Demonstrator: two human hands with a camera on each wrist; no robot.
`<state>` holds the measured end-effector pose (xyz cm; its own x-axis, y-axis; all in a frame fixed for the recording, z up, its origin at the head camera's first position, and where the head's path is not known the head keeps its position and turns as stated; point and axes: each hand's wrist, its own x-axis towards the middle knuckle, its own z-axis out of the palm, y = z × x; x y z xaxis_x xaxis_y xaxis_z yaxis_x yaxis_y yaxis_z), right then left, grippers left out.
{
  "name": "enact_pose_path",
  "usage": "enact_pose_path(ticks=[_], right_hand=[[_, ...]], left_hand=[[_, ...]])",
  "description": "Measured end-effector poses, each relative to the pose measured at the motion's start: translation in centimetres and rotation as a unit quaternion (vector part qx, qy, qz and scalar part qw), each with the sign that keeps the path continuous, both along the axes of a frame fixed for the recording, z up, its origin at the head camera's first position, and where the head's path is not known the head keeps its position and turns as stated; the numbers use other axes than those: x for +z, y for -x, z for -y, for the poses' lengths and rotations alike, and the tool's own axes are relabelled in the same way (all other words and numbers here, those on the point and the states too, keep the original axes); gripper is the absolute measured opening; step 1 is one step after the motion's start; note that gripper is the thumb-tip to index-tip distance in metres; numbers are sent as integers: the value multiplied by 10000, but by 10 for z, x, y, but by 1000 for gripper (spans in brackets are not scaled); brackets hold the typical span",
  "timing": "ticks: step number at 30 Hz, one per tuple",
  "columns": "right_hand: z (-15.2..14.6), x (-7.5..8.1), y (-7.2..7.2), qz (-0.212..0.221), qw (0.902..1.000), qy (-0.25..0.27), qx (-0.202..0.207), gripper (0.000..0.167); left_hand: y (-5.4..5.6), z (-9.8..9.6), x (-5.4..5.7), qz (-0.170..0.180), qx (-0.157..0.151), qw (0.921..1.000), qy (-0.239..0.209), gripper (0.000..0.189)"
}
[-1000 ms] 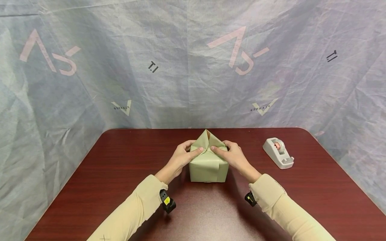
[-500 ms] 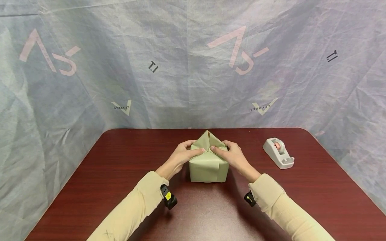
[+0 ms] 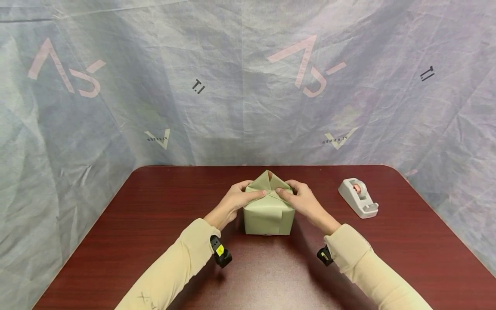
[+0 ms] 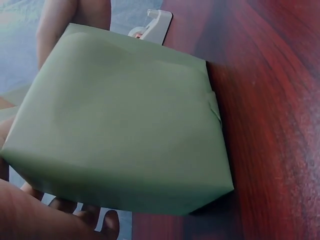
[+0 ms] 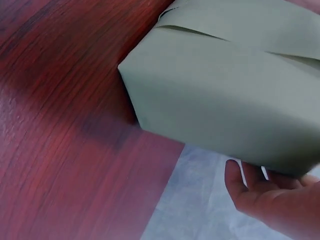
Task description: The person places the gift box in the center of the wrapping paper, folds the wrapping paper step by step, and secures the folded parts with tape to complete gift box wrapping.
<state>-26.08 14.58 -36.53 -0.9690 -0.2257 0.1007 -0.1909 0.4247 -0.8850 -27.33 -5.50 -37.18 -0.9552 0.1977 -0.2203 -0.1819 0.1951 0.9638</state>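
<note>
A box wrapped in pale green paper (image 3: 263, 221) sits on the table in the head view. At its top, a paper flap (image 3: 257, 183) rises to a peak, parted in the middle. My left hand (image 3: 234, 200) grips the left side, its thumb pressing the folded paper on top. On the opposite side my right hand (image 3: 304, 200) holds the box likewise, thumb on the fold near the centre. Smooth paper sides fill much of both wrist views, with curled fingers along the box's edge. The box's far side is hidden in the head view.
A white tape dispenser (image 3: 358, 198) with a roll in it stands to the right of the box on the dark red wooden table (image 3: 170, 193). A grey printed fabric backdrop (image 3: 217, 116) hangs behind the table and along both sides.
Both thumbs have slid slightly to the right across the top. The flap's peak has sunk a little and its parting looks wider. The box has stayed in place.
</note>
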Motion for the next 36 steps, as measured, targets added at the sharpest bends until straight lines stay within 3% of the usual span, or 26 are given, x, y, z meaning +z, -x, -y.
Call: enact_pose_path(ticks=[8, 14, 25, 36], right_hand=[[-11, -2, 3, 198, 9976, 623, 237, 35], [-9, -1, 5, 449, 9930, 1075, 185, 39], [-24, 1, 8, 543, 9891, 1039, 886, 44], [-18, 0, 9, 494, 9908, 1165, 489, 40]], left_hand=[[0, -1, -1, 36, 157, 9999, 21, 60], [1, -2, -2, -58, 86, 9999, -58, 57], [0, -1, -2, -31, 141, 9999, -56, 76], [2, -5, -2, 30, 115, 9999, -88, 51]])
